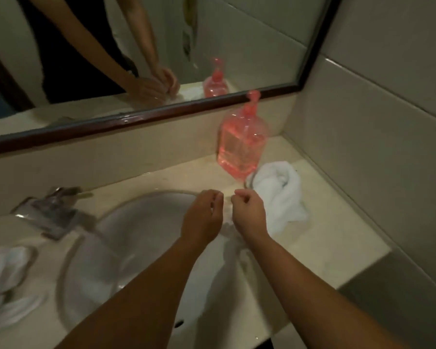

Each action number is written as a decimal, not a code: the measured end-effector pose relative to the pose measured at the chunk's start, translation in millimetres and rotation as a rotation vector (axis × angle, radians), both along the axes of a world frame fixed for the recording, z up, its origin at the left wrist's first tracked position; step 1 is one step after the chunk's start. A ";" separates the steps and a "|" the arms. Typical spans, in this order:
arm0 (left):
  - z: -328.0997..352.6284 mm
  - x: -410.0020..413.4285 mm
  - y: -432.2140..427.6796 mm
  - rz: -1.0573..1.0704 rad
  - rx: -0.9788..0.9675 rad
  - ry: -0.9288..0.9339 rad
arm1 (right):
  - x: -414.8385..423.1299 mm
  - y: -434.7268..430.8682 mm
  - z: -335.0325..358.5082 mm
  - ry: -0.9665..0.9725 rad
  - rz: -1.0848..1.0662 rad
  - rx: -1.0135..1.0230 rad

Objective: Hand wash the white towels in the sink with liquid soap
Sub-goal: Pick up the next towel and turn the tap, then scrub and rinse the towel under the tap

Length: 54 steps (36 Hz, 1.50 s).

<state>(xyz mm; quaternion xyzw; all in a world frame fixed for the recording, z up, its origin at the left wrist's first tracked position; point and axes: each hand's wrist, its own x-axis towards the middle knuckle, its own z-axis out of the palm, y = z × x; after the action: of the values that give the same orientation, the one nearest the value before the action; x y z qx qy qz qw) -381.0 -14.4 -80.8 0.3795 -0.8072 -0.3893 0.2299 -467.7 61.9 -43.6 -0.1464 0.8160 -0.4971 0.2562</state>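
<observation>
Both my hands are held close together over the right rim of the sink (126, 222), fingers curled. My left hand (204, 215) and my right hand (249, 213) each grip part of a white towel (228, 231) that hangs between my wrists into the basin; most of it is hidden under my forearms. A second white towel (281, 195) lies bunched on the counter just right of my right hand. Behind it stands the pink liquid soap pump bottle (242, 143). More white towels (4, 275) lie on the counter at the far left.
A chrome faucet (52, 210) sits at the sink's back left. The beige counter (320, 238) ends at a tiled wall on the right. A dark-framed mirror (146, 114) runs along the back and reflects my hands and the bottle.
</observation>
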 end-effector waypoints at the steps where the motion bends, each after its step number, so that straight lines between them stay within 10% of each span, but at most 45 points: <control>1: -0.2 -16.2 4.1 -0.019 0.018 -0.007 | -12.8 7.8 2.4 0.022 -0.040 -0.008; 18: -8.7 -156.1 37.3 0.106 0.237 -0.054 | -131.4 33.4 -49.9 -0.038 -0.349 0.337; 35: 43.1 -52.7 -14.0 0.268 0.350 0.336 | -6.8 -17.9 12.7 0.226 -0.250 -0.224; 54: 37.2 21.4 -34.4 0.422 0.364 0.252 | 74.4 -45.7 13.9 0.264 -0.123 -0.204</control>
<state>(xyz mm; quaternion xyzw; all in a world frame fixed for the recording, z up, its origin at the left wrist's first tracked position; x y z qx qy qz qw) -359.6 -48.8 -43.6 0.5223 -0.5926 -0.5154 0.3322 -393.3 16.2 -29.6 -0.1855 0.7954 -0.5684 0.0996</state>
